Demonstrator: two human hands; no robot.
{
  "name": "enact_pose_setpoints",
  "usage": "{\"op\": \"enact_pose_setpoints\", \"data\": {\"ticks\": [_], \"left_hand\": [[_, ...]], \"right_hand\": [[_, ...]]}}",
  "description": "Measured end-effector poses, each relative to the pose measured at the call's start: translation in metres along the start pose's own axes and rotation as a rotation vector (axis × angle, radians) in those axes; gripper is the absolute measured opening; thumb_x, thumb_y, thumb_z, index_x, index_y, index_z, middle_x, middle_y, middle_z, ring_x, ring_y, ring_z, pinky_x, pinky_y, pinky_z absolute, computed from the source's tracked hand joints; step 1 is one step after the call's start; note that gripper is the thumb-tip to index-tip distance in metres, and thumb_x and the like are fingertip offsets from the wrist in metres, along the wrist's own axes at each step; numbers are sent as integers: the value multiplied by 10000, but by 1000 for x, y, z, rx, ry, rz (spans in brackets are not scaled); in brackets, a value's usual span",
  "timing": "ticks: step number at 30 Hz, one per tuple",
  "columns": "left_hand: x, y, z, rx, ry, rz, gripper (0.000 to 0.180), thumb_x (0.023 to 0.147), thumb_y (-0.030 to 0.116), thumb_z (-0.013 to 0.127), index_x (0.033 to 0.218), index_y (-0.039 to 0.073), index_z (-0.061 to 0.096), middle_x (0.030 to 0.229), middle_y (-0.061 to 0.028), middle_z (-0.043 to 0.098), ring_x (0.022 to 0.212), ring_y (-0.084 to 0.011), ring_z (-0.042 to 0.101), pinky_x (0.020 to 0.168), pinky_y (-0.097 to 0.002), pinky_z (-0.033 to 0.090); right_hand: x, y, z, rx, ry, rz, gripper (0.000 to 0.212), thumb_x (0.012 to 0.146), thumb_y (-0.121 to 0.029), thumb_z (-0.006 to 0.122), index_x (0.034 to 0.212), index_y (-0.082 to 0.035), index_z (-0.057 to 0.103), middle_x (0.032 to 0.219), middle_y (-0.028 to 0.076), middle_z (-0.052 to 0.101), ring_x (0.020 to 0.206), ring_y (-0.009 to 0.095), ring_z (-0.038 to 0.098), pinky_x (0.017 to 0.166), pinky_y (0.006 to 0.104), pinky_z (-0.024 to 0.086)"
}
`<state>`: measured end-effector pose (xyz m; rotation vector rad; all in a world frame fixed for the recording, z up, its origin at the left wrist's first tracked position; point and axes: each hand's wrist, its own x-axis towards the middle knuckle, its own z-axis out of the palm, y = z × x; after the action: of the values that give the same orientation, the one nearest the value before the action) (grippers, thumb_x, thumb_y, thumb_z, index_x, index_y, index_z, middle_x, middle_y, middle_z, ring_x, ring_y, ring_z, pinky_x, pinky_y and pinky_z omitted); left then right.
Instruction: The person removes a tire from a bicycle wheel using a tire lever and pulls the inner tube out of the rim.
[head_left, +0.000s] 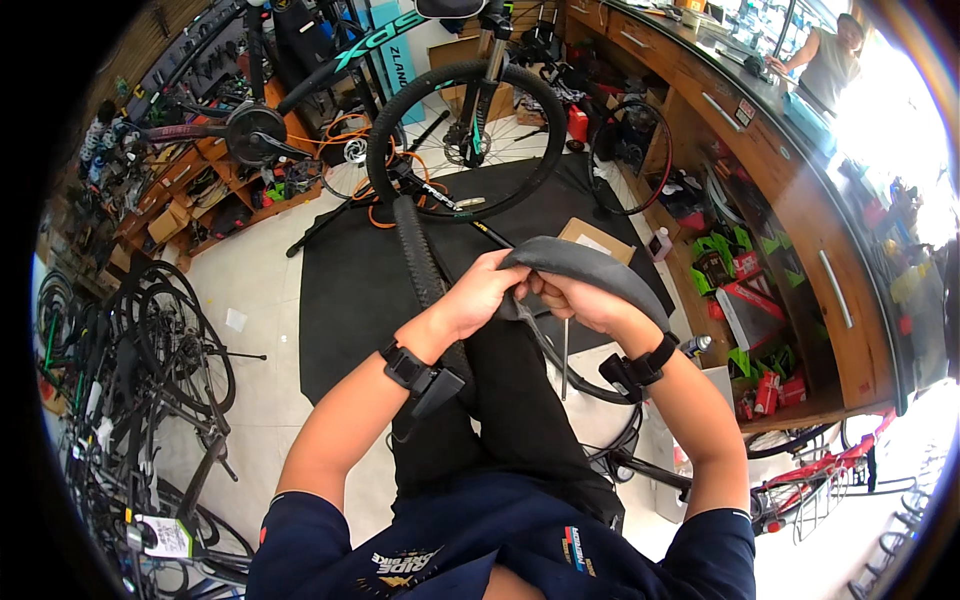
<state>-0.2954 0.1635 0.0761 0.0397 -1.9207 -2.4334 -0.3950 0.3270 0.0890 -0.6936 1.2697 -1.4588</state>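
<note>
A smooth dark inner tube [600,266] arches from my fingers over my right wrist, and more of it hangs below my hands. My left hand [482,296] is closed on the tube, thumb on top. Close beside it, my right hand [582,302] is also closed, its fingers curled around the tube under the arch. The fingertips partly hide each other. A thin silver rod [565,365] shows just below my right hand; whether I hold it I cannot tell. A knobbly black tyre [415,250] stands against my legs, left of my hands.
A bicycle with a large front wheel [465,140] stands ahead on a black mat [340,330]. An opened cardboard box [598,240] lies beyond my hands. Several bicycles crowd the left; a wooden counter [750,130] runs along the right, with a person [832,70] behind it.
</note>
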Motion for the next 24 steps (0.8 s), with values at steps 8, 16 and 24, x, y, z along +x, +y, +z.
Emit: {"op": "enact_pose_setpoints", "data": {"ticks": [8,16,24], "left_hand": [[-4,-7,1,-111,-9,-63,122,978,98,507,938,30,599,843,1,558,756,-92,489,711,-252,406],[-2,-11,1,-95,1,-69,134,975,117,511,913,44,605,840,8,558,754,-94,474,740,-258,385],[-2,5,1,33,-79,-29,127,956,118,525,912,44,618,825,5,576,757,-89,477,737,-253,385]], "right_hand": [[1,5,0,-15,-13,20,324,1038,-248,417,869,-37,595,607,-82,322,500,45,228,468,230,191],[2,12,-5,54,-13,12,328,1031,-247,425,902,-23,627,597,-85,327,495,40,221,460,229,191],[-6,1,-5,5,-46,5,300,1026,-258,448,887,-42,602,599,-86,311,495,41,223,460,228,185]]}}
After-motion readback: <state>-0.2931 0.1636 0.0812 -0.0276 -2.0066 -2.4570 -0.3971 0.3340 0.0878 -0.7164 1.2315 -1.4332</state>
